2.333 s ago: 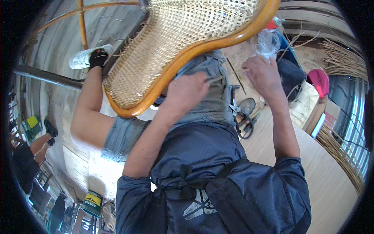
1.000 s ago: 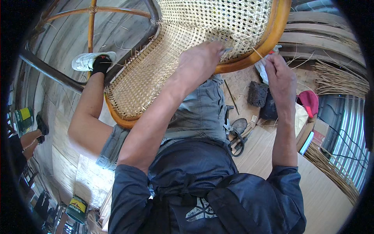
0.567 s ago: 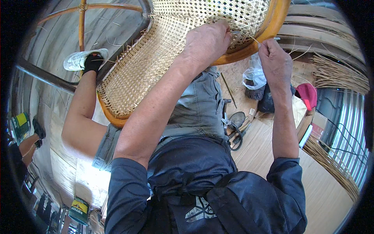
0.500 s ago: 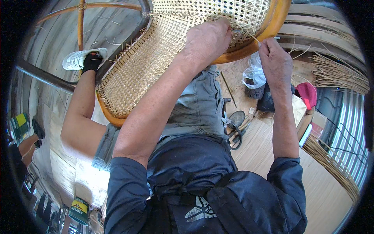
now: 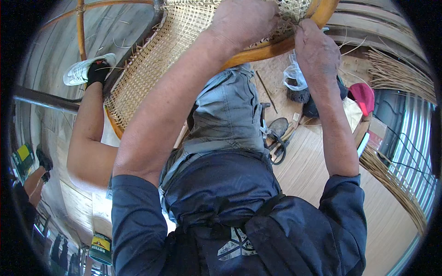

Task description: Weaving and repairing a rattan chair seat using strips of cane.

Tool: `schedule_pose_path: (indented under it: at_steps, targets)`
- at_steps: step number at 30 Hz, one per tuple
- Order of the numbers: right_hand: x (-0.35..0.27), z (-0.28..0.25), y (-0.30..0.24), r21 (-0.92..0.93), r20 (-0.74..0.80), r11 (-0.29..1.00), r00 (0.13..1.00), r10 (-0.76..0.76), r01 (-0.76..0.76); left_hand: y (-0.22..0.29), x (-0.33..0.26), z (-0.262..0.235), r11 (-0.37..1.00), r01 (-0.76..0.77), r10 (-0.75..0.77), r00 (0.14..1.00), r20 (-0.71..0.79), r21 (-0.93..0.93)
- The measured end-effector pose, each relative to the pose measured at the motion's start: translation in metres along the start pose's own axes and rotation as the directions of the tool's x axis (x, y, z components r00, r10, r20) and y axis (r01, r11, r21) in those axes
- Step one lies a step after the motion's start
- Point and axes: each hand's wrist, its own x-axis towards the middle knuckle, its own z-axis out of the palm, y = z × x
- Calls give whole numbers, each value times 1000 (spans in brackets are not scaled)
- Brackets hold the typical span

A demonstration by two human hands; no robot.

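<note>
The far edge of the view is cutting off the woven cane panel [image 5: 177, 50] and grazing the left hand [image 5: 244, 23], whose back is hiding its fingertips. The right hand [image 5: 316, 50] is concealing its own grip. The left forearm [image 5: 161, 110] is covering part of the panel's curved rim [image 5: 264, 51]. At left, darkness is swallowing most of a co-worker [image 5: 34, 184].

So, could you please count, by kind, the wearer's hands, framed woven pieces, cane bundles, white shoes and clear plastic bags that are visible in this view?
Wearer's hands: 2 (left hand, right hand)
Framed woven piece: 1
Cane bundles: 2 (upper bundle, lower bundle)
White shoe: 1
Clear plastic bag: 1
Total: 7
</note>
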Motion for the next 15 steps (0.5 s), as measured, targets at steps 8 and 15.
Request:
schedule_pose_path:
  at_steps: [8, 15]
  targets:
    - [13, -4, -28, -331, 132, 923, 959, 252, -197, -16, -2, 9, 958, -204, 167, 968, -186, -200]
    - [-1, -13, -5, 86, 111, 988, 986, 121, -131, -14, -37, 36, 950, 48, -110, 977, -185, -307]
